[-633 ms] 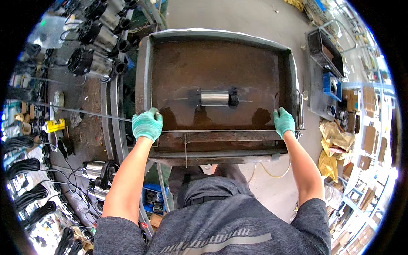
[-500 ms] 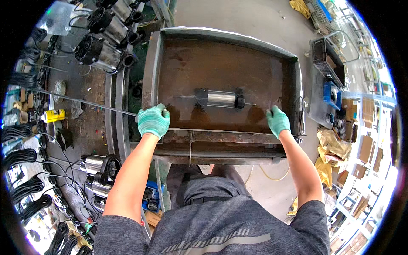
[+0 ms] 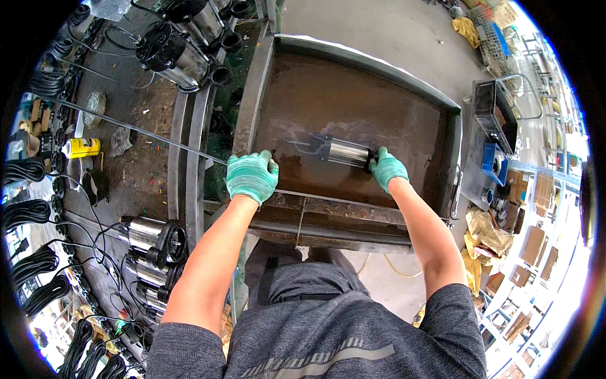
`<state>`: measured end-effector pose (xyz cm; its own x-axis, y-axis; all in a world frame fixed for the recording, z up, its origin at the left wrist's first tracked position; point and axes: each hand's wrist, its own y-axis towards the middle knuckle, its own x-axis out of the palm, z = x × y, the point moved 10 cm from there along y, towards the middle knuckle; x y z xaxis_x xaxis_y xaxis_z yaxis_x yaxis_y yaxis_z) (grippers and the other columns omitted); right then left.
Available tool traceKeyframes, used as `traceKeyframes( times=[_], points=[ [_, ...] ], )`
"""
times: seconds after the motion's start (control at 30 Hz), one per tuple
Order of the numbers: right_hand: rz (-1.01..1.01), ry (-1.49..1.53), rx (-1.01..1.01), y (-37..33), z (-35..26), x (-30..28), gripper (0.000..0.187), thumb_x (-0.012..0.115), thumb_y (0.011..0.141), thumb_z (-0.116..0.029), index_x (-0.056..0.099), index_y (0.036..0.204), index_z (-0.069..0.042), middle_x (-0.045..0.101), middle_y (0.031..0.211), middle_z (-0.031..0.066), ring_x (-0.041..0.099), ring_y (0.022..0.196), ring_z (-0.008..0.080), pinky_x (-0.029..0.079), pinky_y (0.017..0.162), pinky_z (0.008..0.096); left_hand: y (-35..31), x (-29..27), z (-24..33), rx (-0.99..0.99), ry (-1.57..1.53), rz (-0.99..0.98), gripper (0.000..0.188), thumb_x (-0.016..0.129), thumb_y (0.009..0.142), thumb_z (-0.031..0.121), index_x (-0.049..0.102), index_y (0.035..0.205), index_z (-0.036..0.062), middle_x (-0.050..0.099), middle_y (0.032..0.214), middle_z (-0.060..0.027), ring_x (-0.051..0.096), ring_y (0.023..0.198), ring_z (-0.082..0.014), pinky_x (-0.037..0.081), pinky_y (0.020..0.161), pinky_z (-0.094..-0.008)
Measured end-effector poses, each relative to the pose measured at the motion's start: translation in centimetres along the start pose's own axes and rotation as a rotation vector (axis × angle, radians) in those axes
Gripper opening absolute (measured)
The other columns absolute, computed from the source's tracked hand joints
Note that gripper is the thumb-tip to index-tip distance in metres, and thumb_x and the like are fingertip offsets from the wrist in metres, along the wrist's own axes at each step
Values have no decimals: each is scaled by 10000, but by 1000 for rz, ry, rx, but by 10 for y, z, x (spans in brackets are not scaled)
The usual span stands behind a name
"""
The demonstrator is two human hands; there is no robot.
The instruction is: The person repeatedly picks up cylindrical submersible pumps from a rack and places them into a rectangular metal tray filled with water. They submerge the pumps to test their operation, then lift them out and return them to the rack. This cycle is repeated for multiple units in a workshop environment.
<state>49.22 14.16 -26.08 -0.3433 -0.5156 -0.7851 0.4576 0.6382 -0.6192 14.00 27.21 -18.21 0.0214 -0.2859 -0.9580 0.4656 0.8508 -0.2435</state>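
A pump (image 3: pixel 347 152) with a shiny metal body and black ends lies on its side in brown liquid inside a metal tank (image 3: pixel 379 58). The green-gloved fingers of my right hand (image 3: pixel 387 170) are curled against the pump's right black end. Over the tank's near left corner is my left hand (image 3: pixel 252 177), also gloved in green, its fingers closed. Something small and dark shows by its thumb, too hidden to name. A long, straight grey rod or taut cable (image 3: pixel 158 137) runs from the upper left to this glove. Whether the hand grips it is unclear.
Several similar pumps (image 3: pixel 180 60) stand or lie on the worn bench at left, with coiled black cables (image 3: pixel 28 215) and a yellow can (image 3: pixel 82 148). A ledge (image 3: pixel 341 205) crosses the tank's near side. Black (image 3: pixel 495 117) and blue crates (image 3: pixel 494 163) are at right.
My right hand has moved left from the tank's near right area onto the pump's end. Ripples now show around the pump. The whole view has shifted and turned slightly.
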Motion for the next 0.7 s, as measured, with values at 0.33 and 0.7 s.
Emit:
traceKeyframes(
  times=[0.33,0.7],
  points=[
    [59,-43,111,10,-11,-9,546,658,921,-360,532,1343,-36,721,1173,233,693,1102,406,558,920,495,-5,-10,-2,6,-56,122,208,589,943,280,726,986,130,746,840,-117,696,786,-339,478,858,-493],
    [136,-247,-50,-125,-9,-160,453,702,844,-409,671,1216,-153,747,1101,183,709,1051,389,563,896,497,-29,-59,-89,-306,-1649,349,186,621,1011,179,762,1008,59,659,811,23,534,646,-62,430,578,-225]
  ],
)
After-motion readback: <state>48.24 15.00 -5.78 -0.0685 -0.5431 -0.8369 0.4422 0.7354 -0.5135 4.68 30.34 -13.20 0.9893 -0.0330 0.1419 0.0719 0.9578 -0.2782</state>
